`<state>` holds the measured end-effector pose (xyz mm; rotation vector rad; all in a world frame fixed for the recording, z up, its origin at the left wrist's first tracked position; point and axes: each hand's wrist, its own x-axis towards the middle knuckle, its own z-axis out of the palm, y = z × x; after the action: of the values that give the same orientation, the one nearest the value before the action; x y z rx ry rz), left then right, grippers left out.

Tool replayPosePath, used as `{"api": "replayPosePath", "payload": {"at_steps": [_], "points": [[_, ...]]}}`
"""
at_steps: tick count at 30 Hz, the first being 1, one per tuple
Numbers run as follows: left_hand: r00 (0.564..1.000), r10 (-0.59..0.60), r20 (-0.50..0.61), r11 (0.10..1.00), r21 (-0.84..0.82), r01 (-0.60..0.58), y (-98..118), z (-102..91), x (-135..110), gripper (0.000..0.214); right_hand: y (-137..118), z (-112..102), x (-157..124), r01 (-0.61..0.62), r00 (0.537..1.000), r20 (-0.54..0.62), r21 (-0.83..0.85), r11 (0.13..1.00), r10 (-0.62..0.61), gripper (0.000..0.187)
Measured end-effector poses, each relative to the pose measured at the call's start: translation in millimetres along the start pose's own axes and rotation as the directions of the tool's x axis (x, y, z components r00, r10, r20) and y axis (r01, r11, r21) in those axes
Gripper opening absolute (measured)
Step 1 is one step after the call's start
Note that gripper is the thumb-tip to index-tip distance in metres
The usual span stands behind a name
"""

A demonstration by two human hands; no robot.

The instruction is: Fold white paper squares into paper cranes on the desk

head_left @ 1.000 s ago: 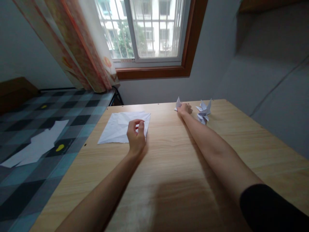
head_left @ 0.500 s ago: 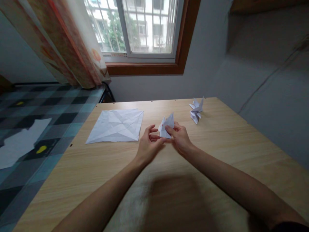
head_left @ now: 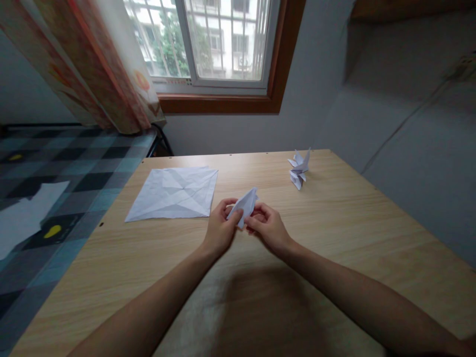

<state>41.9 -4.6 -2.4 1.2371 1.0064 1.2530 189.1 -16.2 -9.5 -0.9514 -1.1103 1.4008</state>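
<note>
A small piece of folded white paper (head_left: pixel 245 203), its tip pointing up and away, is held above the wooden table. My left hand (head_left: pixel 220 225) grips its left side, thumb pressed on the near face. At its lower right edge, my right hand (head_left: pixel 268 225) has thumb and fingers pinched together. The right fingertips touch the paper's edge; whether they grip a layer of it is hard to make out. Two folded paper figures (head_left: pixel 299 168), seemingly origami cranes, rest close together beyond my right hand.
White paper sheets (head_left: pixel 174 194) with crease lines lie flat on the wooden table (head_left: pixel 334 238), left of my hands. A bed with a checked cover (head_left: pixel 92 171) adjoins on the left, with torn white paper (head_left: pixel 29 213) on it. Behind are a window (head_left: pixel 223 44) and a curtain (head_left: pixel 107 64).
The folded paper has turned and come slightly nearer and left. My left thumb now presses its face, where my right thumb was before. My right hand has shifted to its lower right edge.
</note>
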Motion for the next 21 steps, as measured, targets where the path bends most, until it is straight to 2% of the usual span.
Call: {"api": "replayPosePath", "payload": {"at_steps": [2, 5, 7, 9, 10, 12, 14, 16, 19, 21], "points": [[0.997, 0.074, -0.003, 0.989, 0.126, -0.073, -2, 1.5, -3, 0.028, -1, 3, -2, 0.033, 0.999, -0.027, -0.006, 0.999, -0.033, 0.027], [0.978, 0.205, -0.029, 0.935, 0.301, -0.187, -2, 3.0, -10, 0.044, -2, 3, -1, 0.056, 0.993, -0.1, -0.022, 0.998, -0.058, 0.023], [0.926, 0.376, -0.044, 0.832, 0.456, -0.317, 0, 2.7, -15, 0.045, -3, 1, 0, 0.057, 0.986, -0.151, -0.054, 0.997, -0.065, 0.022], [0.849, 0.527, 0.028, 0.67, 0.602, -0.435, 4, 2.0, -19, 0.03, -5, -2, 0, 0.057, 0.974, -0.213, -0.071, 0.996, -0.071, 0.023], [0.824, 0.559, 0.088, 0.599, 0.645, -0.475, 6, 1.7, -21, 0.022, -5, -2, -1, 0.06, 0.969, -0.235, -0.068, 0.996, -0.074, 0.023], [0.817, 0.54, 0.204, 0.52, 0.681, -0.515, 8, 1.9, -23, 0.019, -6, -2, -3, 0.078, 0.967, -0.241, -0.047, 0.996, -0.087, 0.022], [0.83, 0.493, 0.261, 0.517, 0.679, -0.521, 9, 2.7, -23, 0.023, -7, -2, -6, 0.104, 0.974, -0.201, -0.025, 0.994, -0.106, 0.02], [0.843, 0.47, 0.26, 0.564, 0.647, -0.514, 8, 3.5, -23, 0.021, -5, -1, -8, 0.117, 0.982, -0.145, -0.019, 0.993, -0.119, 0.019], [0.879, 0.428, 0.212, 0.675, 0.571, -0.467, 7, 3.5, -20, 0.016, -1, -2, -8, 0.129, 0.989, -0.075, -0.007, 0.992, -0.129, 0.023], [0.915, 0.356, 0.188, 0.778, 0.484, -0.402, 6, 2.6, -18, 0.015, 2, -3, -6, 0.151, 0.988, -0.043, 0.033, 0.988, -0.149, 0.031]]}}
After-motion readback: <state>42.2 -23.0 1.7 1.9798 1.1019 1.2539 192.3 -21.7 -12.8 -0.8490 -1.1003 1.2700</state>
